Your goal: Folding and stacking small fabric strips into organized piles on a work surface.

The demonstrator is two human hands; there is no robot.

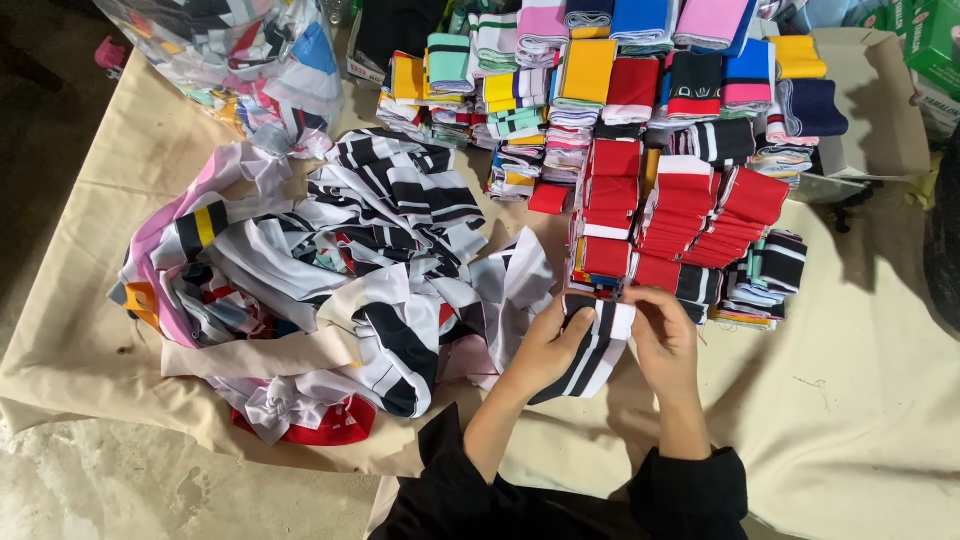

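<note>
My left hand [540, 352] and my right hand [664, 340] both grip one folded piece of black-and-white striped fabric [596, 352], held flat just above the beige cloth [860, 420] that covers the surface. The piece sits between the two hands, just in front of the stacks of red folded pieces [690, 215]. To the left lies a loose heap of black-and-white, pink and red fabric pieces [330, 270], close to my left hand. Black sleeves cover both forearms.
Rows of folded pieces in yellow, red, pink, blue and green [600, 80] are stacked at the back. A clear plastic bag of fabric [240, 50] stands at the far left. An open cardboard box [880, 110] sits at the far right.
</note>
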